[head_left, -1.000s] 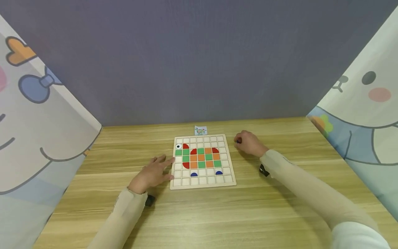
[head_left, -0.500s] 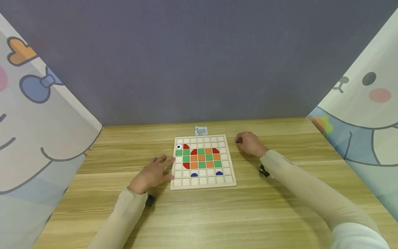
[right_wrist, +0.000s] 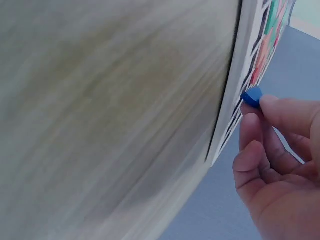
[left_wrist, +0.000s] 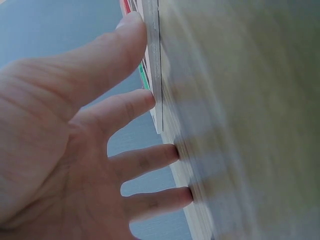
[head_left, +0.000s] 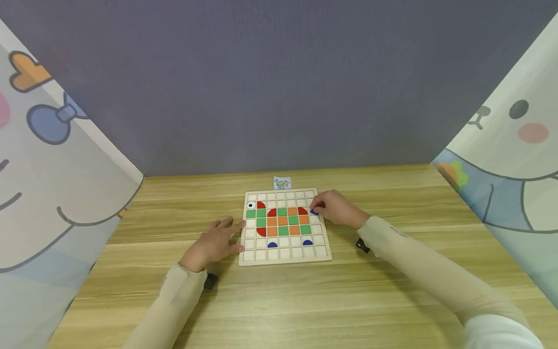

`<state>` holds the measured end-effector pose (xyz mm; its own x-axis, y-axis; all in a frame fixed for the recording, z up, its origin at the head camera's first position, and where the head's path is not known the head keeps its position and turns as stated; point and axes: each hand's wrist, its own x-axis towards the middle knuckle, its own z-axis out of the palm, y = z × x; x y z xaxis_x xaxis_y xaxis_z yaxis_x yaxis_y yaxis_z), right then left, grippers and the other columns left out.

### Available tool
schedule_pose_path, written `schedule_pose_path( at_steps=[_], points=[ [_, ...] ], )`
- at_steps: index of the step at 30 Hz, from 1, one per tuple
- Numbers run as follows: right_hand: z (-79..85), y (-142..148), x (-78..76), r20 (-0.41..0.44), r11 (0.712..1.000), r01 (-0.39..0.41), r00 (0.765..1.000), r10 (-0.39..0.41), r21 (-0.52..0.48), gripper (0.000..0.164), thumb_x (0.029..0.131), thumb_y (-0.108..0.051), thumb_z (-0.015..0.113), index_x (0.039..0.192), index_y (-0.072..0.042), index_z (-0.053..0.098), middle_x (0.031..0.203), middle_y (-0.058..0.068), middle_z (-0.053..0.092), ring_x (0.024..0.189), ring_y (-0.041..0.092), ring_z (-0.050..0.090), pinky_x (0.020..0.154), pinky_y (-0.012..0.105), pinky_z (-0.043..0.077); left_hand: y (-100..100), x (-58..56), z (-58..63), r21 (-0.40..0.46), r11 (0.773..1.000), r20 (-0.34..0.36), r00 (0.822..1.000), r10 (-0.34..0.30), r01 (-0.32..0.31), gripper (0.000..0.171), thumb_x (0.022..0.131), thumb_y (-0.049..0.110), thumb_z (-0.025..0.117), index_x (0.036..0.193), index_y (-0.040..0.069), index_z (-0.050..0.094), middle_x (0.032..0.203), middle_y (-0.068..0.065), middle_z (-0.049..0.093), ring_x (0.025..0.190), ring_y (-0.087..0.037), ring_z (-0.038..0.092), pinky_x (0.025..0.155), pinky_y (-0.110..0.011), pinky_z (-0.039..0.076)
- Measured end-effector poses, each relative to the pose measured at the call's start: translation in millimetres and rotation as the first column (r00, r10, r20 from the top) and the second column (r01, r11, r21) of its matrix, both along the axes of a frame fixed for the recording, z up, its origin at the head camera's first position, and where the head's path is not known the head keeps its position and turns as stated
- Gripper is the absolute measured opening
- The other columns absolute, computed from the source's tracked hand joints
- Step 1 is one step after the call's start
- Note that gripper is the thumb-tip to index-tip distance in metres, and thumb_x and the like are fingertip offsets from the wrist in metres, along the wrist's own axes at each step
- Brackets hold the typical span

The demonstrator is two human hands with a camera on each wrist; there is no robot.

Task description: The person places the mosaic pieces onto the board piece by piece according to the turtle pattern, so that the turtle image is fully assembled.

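A square wooden grid board (head_left: 285, 254) lies on the table, bearing green and orange square tiles, red quarter-round tiles, a white eye tile (head_left: 251, 205) and two blue half-round tiles (head_left: 307, 242) low down. Between thumb and fingers my right hand (head_left: 339, 208) pinches a blue tile (right_wrist: 252, 96) with a curved edge, over the board's right side beside a red corner tile (head_left: 302, 211). Whether that tile touches the grid I cannot tell. My left hand (head_left: 214, 244) has its fingers spread, with thumb and index fingertip on the board's left edge; its other fingertips rest on the table.
Behind the board lies a small picture card (head_left: 282, 183) with a coloured figure. A dark grey panel (head_left: 279, 97) stands along the table's back edge. Printed cloth hangs at the left and right sides.
My right hand has moved left from the table beside the board to over its right columns, carrying the blue tile. My left hand has stayed in place.
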<state>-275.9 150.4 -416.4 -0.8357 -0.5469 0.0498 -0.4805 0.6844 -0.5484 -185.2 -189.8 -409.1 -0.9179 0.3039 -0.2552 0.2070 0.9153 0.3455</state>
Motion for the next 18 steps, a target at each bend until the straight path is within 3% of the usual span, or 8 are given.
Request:
schedule_pose_path(
  at_steps=[18],
  points=[
    [-4.8, -1.0, -2.3, 0.005, 1.000, 0.008, 1.000, -0.008, 0.003, 0.012, 0.090, -0.003, 0.062, 0.090, -0.010, 0.072, 0.084, -0.001, 0.065, 0.069, 0.011, 0.053, 0.063, 0.028, 0.046, 0.7, 0.4, 1.5, -0.008, 1.000, -0.004, 1.000, -0.008, 0.008, 0.069, 0.089, 0.033, 0.066, 0.148, 0.019, 0.035, 0.152, -0.023, 0.021, 0.133, -0.053, 0.017, 0.089, -0.077, 0.023]
  ],
)
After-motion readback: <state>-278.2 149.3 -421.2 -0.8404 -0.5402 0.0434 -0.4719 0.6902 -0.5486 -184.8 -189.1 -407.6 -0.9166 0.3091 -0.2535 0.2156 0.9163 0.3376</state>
